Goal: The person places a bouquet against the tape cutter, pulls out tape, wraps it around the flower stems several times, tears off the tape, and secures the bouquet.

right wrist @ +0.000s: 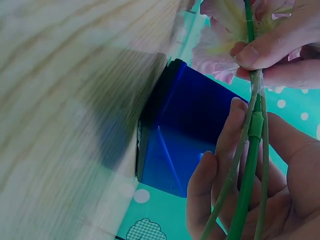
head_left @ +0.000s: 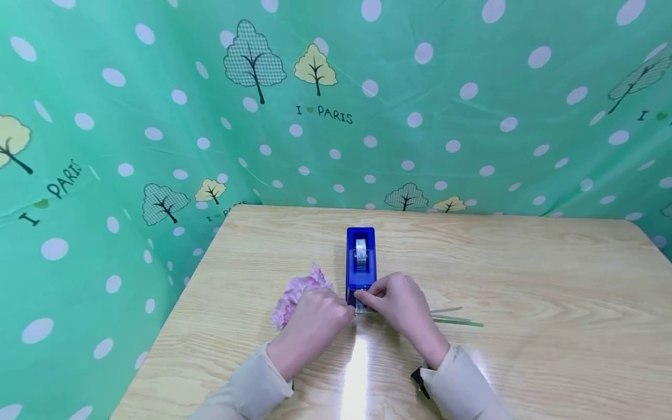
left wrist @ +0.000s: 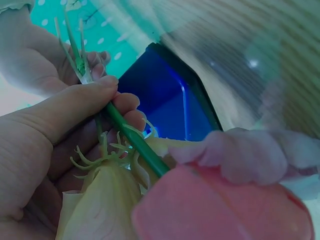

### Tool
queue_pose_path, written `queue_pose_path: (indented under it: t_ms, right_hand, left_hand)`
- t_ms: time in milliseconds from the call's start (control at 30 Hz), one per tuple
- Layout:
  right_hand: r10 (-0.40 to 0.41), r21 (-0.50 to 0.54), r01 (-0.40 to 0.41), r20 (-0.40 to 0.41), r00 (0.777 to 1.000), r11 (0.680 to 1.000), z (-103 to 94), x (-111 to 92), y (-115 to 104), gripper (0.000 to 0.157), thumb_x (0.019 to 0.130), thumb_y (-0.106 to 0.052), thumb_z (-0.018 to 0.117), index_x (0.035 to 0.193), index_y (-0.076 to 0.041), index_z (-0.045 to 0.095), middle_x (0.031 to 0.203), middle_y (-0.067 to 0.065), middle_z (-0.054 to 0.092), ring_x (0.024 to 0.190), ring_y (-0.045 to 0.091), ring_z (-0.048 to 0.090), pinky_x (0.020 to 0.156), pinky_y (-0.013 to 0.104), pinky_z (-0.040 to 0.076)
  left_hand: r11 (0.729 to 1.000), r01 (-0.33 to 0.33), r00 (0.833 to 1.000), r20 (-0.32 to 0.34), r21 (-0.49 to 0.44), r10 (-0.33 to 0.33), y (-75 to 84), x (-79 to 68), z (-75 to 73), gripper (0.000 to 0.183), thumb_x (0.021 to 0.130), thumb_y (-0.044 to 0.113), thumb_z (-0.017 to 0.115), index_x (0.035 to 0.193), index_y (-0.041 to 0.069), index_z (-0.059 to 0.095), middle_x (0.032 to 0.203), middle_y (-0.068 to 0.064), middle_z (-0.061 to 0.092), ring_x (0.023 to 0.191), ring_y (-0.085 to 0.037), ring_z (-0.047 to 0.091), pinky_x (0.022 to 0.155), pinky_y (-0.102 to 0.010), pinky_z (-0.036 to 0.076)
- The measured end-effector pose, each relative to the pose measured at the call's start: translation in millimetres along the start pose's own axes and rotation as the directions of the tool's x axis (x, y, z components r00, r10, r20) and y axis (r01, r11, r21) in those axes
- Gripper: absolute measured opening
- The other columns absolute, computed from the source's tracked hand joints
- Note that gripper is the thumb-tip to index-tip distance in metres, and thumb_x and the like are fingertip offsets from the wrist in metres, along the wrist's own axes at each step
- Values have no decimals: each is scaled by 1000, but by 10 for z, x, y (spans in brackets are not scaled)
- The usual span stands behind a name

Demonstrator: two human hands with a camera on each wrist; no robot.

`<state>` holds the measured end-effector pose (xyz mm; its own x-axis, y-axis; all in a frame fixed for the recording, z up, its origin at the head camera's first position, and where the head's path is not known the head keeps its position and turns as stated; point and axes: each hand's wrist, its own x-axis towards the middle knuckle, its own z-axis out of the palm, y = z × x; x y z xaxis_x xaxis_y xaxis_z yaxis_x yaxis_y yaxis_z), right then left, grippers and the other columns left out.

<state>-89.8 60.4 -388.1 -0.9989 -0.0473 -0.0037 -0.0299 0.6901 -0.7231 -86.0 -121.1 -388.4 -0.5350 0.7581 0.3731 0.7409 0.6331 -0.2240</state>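
Note:
My left hand (head_left: 321, 315) pinches the green stems (left wrist: 131, 137) of a bunch of artificial flowers between thumb and fingers. Pink petals (head_left: 294, 294) show beside this hand, and a pale yellow bloom (left wrist: 102, 205) hangs below it in the left wrist view. Clear tape (right wrist: 258, 82) sits around the stems just past the left fingertips. My right hand (head_left: 401, 303) is close by on the stem side, its fingers curled, thumb and forefinger pinching the tape at the stems. Behind both hands stands a blue tape dispenser (head_left: 361, 256) with a roll in it.
Free stem ends (head_left: 459, 320) stick out to the right past the right hand. The wooden table (head_left: 525, 268) runs back to a green dotted cloth (head_left: 446, 116), which also hangs along the left side.

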Motion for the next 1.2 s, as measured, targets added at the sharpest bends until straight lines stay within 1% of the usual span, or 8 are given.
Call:
queue_pose_path:
  t_ms: [200,500,600,700,800,900,1000,1200]
  right_hand:
    - [-32,-9,32,-23,999,999,57,-8,-26,22,84,-28,80,67,-16,75,58,-8,61,50,7,47,46,22,36]
    - [-86,-91,79,-77,993,993,117,-23,-57,20,83,-28,81,69,-15,77,61,-7,66,51,6,50,50,23,43]
    - [-116,-153,110,-31,993,982,145,-42,-30,20,82,-27,81,66,-17,75,61,-8,67,52,4,51,51,23,44]
    - [-109,-181,110,12,994,977,141,-68,11,21,82,-25,81,63,-19,74,59,-9,66,50,4,50,50,22,43]
    - [-87,-152,87,1,996,985,91,-84,32,21,81,-24,82,63,-18,74,58,-9,65,49,6,49,49,22,41]
    - [-84,-124,82,-15,996,989,28,-85,25,19,81,-24,82,65,-17,75,60,-8,66,50,6,49,49,22,40]
    - [-81,-117,82,16,997,990,-21,-86,20,21,82,-26,81,64,-18,75,59,-10,64,50,6,48,49,22,40]
    - [-41,-81,48,90,995,996,-120,-104,53,31,86,-30,77,58,-19,69,51,-9,56,47,7,41,48,21,34]
  left_hand:
    - [1000,-17,1000,5,4,17,-38,-32,-4,31,74,-3,74,60,23,67,50,13,52,46,-4,31,46,-16,30]
    - [1000,-21,1000,12,-9,21,-81,-46,-5,27,78,4,78,62,23,68,51,12,53,46,-3,33,45,-15,31]
    - [999,-23,999,27,26,23,-58,-55,20,25,78,6,78,62,23,69,51,12,54,45,-3,35,45,-15,30]
    - [998,-46,998,43,49,44,-4,-60,62,24,79,7,77,63,23,69,52,13,54,45,-2,37,44,-14,30]
    - [998,-44,999,32,42,43,48,-49,74,21,81,12,78,65,24,70,53,13,56,45,-2,40,44,-13,32]
    - [1000,-15,1000,4,23,15,75,-34,54,19,81,17,80,65,24,72,54,12,58,47,-3,43,46,-15,37]
    - [1000,-6,1000,-15,2,6,85,-22,35,19,81,20,81,65,24,72,54,13,59,47,-2,43,47,-14,37]
    - [999,-29,998,-60,-13,28,89,7,-35,26,80,11,79,61,22,67,52,13,54,46,-2,37,45,-13,30]
